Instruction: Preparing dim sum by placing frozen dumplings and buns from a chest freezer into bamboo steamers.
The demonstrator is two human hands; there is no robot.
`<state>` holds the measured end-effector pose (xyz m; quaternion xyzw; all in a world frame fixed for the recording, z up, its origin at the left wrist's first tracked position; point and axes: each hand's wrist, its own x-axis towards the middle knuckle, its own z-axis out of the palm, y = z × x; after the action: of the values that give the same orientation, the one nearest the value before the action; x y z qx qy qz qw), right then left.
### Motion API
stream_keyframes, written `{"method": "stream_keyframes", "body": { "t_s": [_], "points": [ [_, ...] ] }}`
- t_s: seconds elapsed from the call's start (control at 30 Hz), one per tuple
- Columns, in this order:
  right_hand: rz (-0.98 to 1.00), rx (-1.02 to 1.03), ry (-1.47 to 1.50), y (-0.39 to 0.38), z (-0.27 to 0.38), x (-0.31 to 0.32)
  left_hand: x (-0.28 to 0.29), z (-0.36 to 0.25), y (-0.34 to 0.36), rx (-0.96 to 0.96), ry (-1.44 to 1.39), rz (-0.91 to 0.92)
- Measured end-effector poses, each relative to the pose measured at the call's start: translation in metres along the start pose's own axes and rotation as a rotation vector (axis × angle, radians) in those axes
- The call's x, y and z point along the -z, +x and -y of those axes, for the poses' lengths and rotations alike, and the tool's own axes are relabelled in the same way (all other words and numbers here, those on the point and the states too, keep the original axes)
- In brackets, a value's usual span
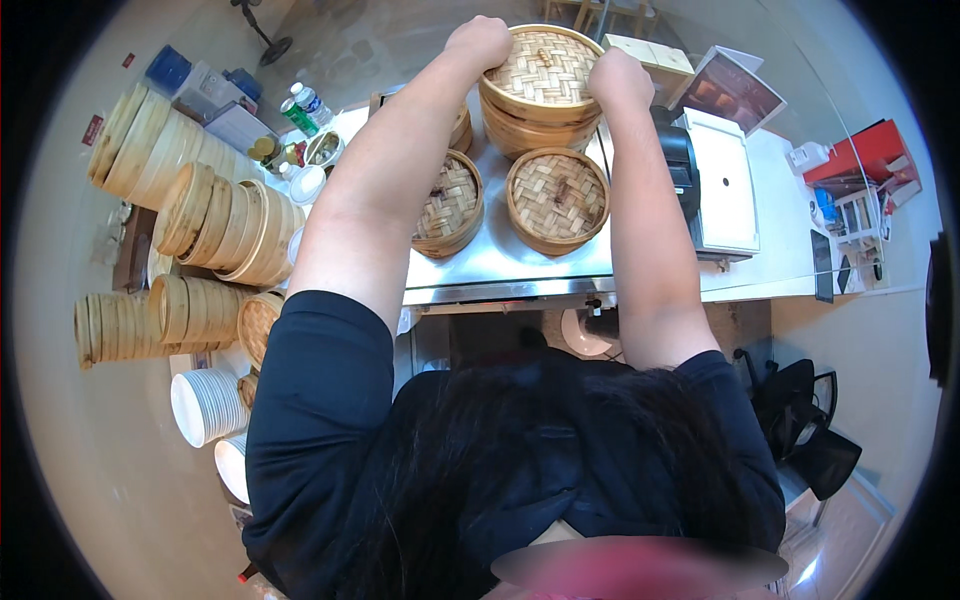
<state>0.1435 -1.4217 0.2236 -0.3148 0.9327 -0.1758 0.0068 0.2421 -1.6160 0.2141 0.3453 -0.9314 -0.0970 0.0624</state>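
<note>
Both arms reach forward over a steel counter. My left hand is closed on the left rim of a large lidded bamboo steamer, and my right hand is closed on its right side. That steamer tops a stack at the far part of the counter; whether it is raised off the tier below, I cannot tell. Nearer to me sits a smaller lidded bamboo steamer. Another lidded steamer stands to its left, partly behind my left forearm. Fingertips of both hands are mostly hidden.
Tall piles of bamboo steamers and stacked white plates fill the left side. Bottles stand behind them. Right of my right arm are a black and white machine, a sign stand and a red box.
</note>
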Motion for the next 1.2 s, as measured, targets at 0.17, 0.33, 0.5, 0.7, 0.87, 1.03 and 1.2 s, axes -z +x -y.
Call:
{"method": "stream_keyframes", "body": {
  "t_s": [0.17,0.33,0.5,0.7,0.87,1.03,1.2],
  "points": [
    [-0.007,-0.005,-0.023,0.032,-0.032,-0.035,-0.021,-0.018,-0.009,-0.079,0.083,-0.018],
    [-0.068,0.049,0.040,0.030,-0.023,-0.045,-0.026,-0.007,-0.013,0.045,-0.025,-0.038],
    [-0.124,0.034,0.037,0.021,-0.017,-0.048,-0.035,-0.001,-0.015,-0.057,0.035,-0.057],
    [-0.117,0.026,0.055,0.020,-0.017,-0.048,-0.047,0.003,-0.010,-0.057,0.008,-0.112],
    [-0.124,0.005,0.054,0.017,-0.020,-0.048,-0.041,-0.001,-0.010,-0.085,-0.028,-0.053],
    [-0.136,0.000,0.101,0.013,-0.010,-0.044,-0.044,0.008,0.000,0.084,-0.164,-0.062],
    [-0.068,-0.036,0.027,0.018,-0.020,-0.044,-0.045,-0.005,-0.006,0.055,-0.164,-0.048]
  ]
}}
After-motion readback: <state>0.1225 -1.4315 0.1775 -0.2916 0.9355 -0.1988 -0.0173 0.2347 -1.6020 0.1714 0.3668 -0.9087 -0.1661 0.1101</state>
